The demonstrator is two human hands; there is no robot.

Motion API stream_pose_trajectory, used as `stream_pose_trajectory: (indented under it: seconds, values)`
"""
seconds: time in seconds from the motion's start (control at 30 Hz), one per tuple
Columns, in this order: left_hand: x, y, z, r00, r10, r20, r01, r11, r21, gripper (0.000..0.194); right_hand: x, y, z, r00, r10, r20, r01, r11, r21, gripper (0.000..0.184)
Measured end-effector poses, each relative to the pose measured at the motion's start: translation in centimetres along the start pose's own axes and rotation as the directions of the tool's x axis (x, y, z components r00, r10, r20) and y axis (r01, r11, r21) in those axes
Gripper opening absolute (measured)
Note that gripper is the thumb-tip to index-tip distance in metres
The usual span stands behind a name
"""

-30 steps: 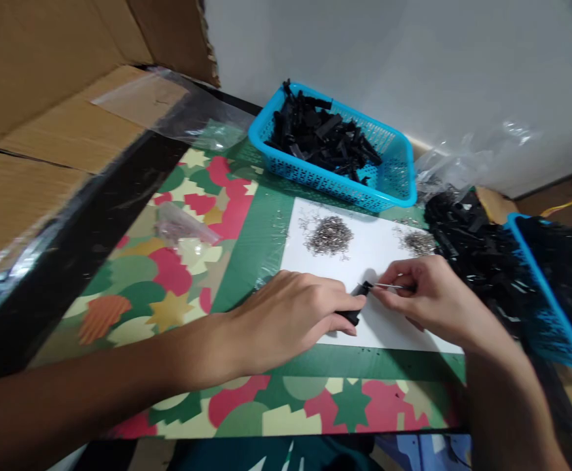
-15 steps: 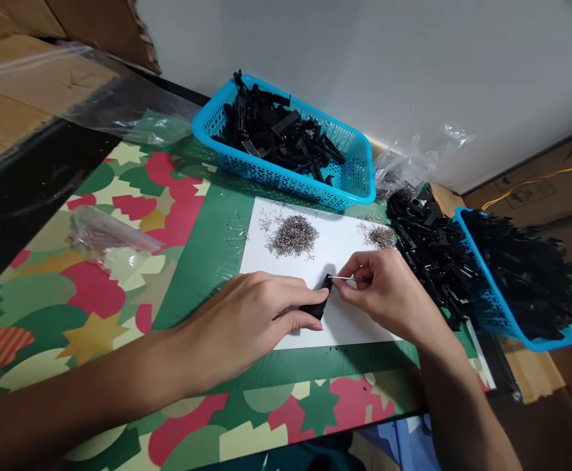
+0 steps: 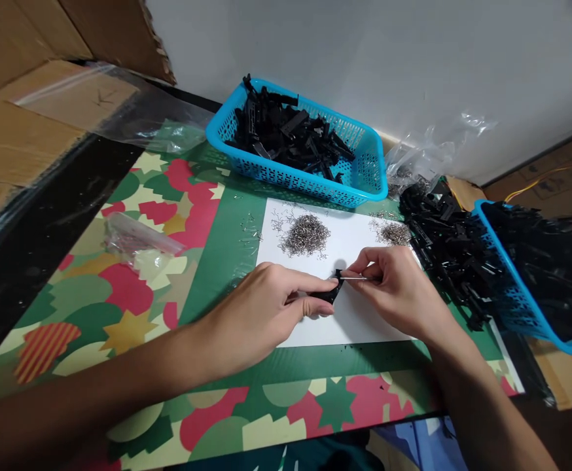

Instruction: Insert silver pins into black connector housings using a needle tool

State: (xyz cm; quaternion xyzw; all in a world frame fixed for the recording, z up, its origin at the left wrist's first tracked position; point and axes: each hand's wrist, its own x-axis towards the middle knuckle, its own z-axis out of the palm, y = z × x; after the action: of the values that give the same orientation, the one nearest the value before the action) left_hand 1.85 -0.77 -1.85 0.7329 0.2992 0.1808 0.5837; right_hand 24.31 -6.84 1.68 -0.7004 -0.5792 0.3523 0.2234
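Note:
Between the thumb and fingers of my left hand (image 3: 286,297) is a small black plastic part (image 3: 329,296), held just above a white sheet of paper (image 3: 305,335). My right hand (image 3: 394,281) pinches a thin metal rod (image 3: 355,279), whose tip meets the upper end of the black part. Whether the tip goes into the part is too small to tell. Beyond my hands, a pile of tiny bent metal wire pieces (image 3: 308,235) lies on the paper. A smaller pile of metal pieces (image 3: 394,234) sits at the paper's right far corner.
A blue basket (image 3: 296,180) of black parts stands at the back. On the right, a heap of black parts (image 3: 443,242) lies beside another full blue basket (image 3: 512,294). Clear plastic bags (image 3: 141,239) rest at left and back. Cardboard (image 3: 16,124) is at far left.
The whole view has shifted, so things appear farther right. Both hands keep their hold, and the rod stays at the black part's upper end.

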Motion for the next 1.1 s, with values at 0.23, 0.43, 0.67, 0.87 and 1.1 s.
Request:
stream_pose_trajectory:
  seconds: [0.23, 0.43, 0.67, 0.87, 1.1]
  values:
    - [-0.3, 0.1, -0.4, 0.999, -0.050, 0.009, 0.050, 0.998, 0.041, 0.035, 0.4, 0.6, 0.2, 1.000, -0.004, 0.018, 0.003, 0.997, 0.080, 0.018]
    - [-0.4, 0.7, -0.8, 0.997, -0.077, 0.005, 0.077, 0.997, 0.033, 0.036, 0.6, 0.6, -1.1, 0.997, -0.063, 0.048, 0.056, 0.991, 0.125, 0.043]
    - [-0.3, 1.0, -0.8, 0.991, -0.132, 0.005, 0.132, 0.987, -0.093, 0.037, 0.9, 1.8, -0.9, 0.930, -0.163, -0.331, 0.257, 0.930, 0.264, 0.057]
    - [-0.4, 0.9, -1.0, 0.992, -0.127, 0.010, 0.127, 0.989, -0.073, 0.040, 1.1, 2.4, -1.6, 0.900, -0.181, -0.396, 0.270, 0.946, 0.181, 0.058]
    - [-0.4, 1.0, -1.1, 0.990, -0.144, 0.001, 0.144, 0.990, -0.007, 0.043, 1.8, 2.6, -1.3, 0.962, -0.231, -0.143, 0.270, 0.866, 0.421, 0.040]
